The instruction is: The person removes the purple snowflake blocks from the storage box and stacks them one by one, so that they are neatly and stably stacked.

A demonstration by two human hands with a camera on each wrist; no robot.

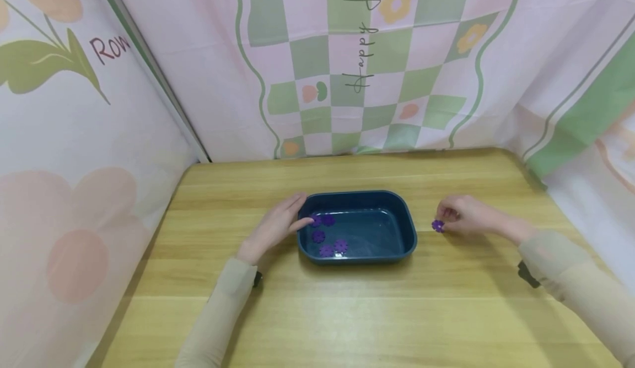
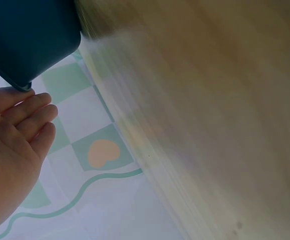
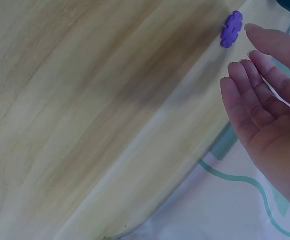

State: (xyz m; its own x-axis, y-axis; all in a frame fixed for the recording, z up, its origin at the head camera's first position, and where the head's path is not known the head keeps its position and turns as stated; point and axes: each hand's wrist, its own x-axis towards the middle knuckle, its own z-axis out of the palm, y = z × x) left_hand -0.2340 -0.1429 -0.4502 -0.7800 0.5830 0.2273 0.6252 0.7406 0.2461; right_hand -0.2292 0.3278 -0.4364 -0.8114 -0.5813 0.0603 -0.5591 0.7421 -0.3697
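A dark blue plastic tray (image 1: pixel 367 259) stands on the table with several purple flower-shaped pieces (image 1: pixel 341 245) lying toward its left side. At its left end my left hand (image 1: pixel 275 227) grips the rim, thumb over the inside and fingers along the outside; in the left wrist view the fingertips meet the tray's corner, and the thumb is hidden. To the tray's right is my right hand (image 1: pixel 466 215), beside one more purple flower-shaped piece (image 3: pixel 231 30). In the right wrist view its fingers are loosely bent, with thumb and index apart and the piece just beyond the thumb tip.
The light wooden table (image 1: pixel 337 313) extends around the tray. A printed curtain (image 1: pixel 317 54) hangs along its back edge, another printed cloth (image 1: pixel 74 203) covers the left side, and more fabric (image 1: pixel 590 153) hangs at the right.
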